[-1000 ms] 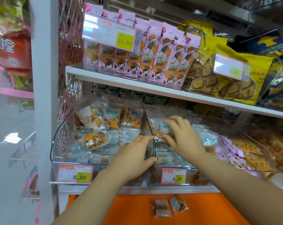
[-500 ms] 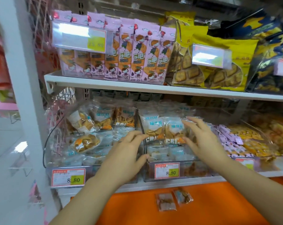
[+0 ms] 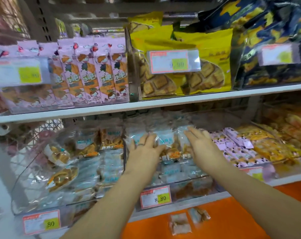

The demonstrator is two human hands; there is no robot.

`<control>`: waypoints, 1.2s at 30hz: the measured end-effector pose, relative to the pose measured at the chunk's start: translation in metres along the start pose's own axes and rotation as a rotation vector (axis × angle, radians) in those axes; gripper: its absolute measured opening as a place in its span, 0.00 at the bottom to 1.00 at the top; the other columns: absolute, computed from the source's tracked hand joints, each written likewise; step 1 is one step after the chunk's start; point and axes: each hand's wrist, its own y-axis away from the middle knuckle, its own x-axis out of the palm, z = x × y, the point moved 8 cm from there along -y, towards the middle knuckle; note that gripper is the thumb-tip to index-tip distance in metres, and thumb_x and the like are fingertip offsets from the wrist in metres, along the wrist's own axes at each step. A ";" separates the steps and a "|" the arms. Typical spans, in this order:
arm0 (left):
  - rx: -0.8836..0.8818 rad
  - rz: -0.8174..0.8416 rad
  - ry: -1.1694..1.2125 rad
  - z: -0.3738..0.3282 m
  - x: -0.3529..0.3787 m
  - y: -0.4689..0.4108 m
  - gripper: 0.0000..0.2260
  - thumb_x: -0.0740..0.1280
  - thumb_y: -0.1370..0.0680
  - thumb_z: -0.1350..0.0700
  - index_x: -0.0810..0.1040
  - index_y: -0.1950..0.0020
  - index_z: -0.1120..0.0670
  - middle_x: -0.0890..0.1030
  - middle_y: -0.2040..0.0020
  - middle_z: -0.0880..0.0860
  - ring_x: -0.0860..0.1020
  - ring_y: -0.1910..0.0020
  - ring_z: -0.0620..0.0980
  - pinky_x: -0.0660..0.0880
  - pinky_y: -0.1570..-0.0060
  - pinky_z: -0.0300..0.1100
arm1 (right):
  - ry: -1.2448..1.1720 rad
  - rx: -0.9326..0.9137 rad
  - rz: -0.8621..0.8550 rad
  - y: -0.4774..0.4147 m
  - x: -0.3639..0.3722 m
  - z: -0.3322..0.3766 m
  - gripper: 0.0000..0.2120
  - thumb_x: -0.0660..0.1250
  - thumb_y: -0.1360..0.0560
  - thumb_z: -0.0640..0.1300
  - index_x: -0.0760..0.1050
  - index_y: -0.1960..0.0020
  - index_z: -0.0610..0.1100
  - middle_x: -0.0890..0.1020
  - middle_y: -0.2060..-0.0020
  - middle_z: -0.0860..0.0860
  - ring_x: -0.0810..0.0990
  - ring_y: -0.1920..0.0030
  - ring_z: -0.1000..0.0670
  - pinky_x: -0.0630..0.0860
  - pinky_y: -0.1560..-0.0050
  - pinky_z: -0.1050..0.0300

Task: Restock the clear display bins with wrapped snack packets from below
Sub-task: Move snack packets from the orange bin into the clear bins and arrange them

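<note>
We note fingers straight and slightly spread on both the left hand and the right hand. They lie flat against upright wrapped packets in the middle clear bin and pinch nothing. Price tag: 8.80. Two loose packets lie on the orange ledge below.

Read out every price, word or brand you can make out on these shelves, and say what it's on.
"8.80": middle price tag, on the middle clear bin.
"80": left price tag, on the left clear bin; first digit unreadable.
"9.90", faint: upper middle tag, over the yellow biscuit bags.
"乐吧": pink boxes.
Too blurred: upper left tag, upper right tag on the dark blue bags, print on the snack packets.
</note>
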 end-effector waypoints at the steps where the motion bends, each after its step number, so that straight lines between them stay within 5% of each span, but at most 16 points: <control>1: -0.003 0.010 -0.021 -0.001 0.004 -0.001 0.31 0.65 0.23 0.62 0.58 0.25 0.43 0.51 0.23 0.54 0.47 0.24 0.57 0.47 0.28 0.63 | -0.001 -0.030 -0.004 -0.003 0.002 -0.001 0.31 0.62 0.24 0.34 0.54 0.24 0.43 0.55 0.24 0.48 0.59 0.31 0.42 0.64 0.33 0.53; 8: 0.034 0.001 0.035 0.001 0.002 0.004 0.31 0.62 0.23 0.66 0.59 0.26 0.40 0.51 0.23 0.51 0.46 0.24 0.55 0.42 0.27 0.60 | -0.013 -0.072 0.078 0.011 0.001 0.001 0.37 0.58 0.26 0.27 0.48 0.23 0.45 0.47 0.23 0.51 0.57 0.31 0.46 0.65 0.34 0.57; 13: 0.037 -0.152 0.111 0.016 -0.028 0.037 0.23 0.60 0.19 0.57 0.62 0.26 0.41 0.56 0.24 0.49 0.53 0.24 0.52 0.43 0.26 0.54 | -0.051 -0.039 -0.005 0.022 -0.027 0.011 0.27 0.61 0.21 0.40 0.56 0.24 0.48 0.51 0.23 0.53 0.59 0.30 0.46 0.72 0.40 0.54; 18: -0.039 -0.332 0.095 0.074 -0.051 0.098 0.16 0.71 0.27 0.56 0.79 0.40 0.46 0.76 0.37 0.50 0.75 0.38 0.54 0.63 0.32 0.60 | -0.094 -0.208 -0.029 0.034 -0.048 0.077 0.14 0.61 0.21 0.50 0.72 0.36 0.52 0.76 0.40 0.55 0.67 0.37 0.50 0.73 0.48 0.54; 22: -0.216 -0.378 0.144 0.143 -0.053 0.148 0.17 0.76 0.32 0.59 0.81 0.45 0.48 0.79 0.42 0.52 0.80 0.46 0.58 0.76 0.46 0.60 | -0.131 -0.335 0.007 0.039 -0.054 0.150 0.12 0.59 0.21 0.52 0.74 0.39 0.54 0.79 0.48 0.54 0.73 0.44 0.52 0.75 0.51 0.55; 26: -0.346 -0.399 0.251 0.186 -0.040 0.188 0.17 0.75 0.29 0.58 0.79 0.42 0.49 0.78 0.43 0.51 0.80 0.48 0.56 0.79 0.54 0.50 | -0.176 -0.429 0.043 0.035 -0.049 0.216 0.16 0.59 0.20 0.54 0.72 0.35 0.53 0.77 0.43 0.51 0.74 0.42 0.50 0.75 0.48 0.54; 31: -0.452 -0.274 0.405 0.208 -0.016 0.195 0.19 0.65 0.22 0.49 0.70 0.31 0.43 0.70 0.34 0.46 0.74 0.38 0.48 0.74 0.46 0.44 | -0.242 -0.510 0.083 0.012 -0.021 0.277 0.16 0.61 0.21 0.50 0.74 0.35 0.48 0.75 0.36 0.51 0.70 0.34 0.50 0.71 0.37 0.52; 36: -0.441 -0.208 0.427 0.214 -0.005 0.185 0.21 0.65 0.22 0.49 0.67 0.29 0.44 0.71 0.34 0.47 0.77 0.47 0.49 0.75 0.47 0.46 | -0.499 -0.386 0.221 -0.022 0.018 0.308 0.13 0.60 0.21 0.53 0.78 0.40 0.54 0.64 0.28 0.45 0.57 0.26 0.45 0.58 0.28 0.48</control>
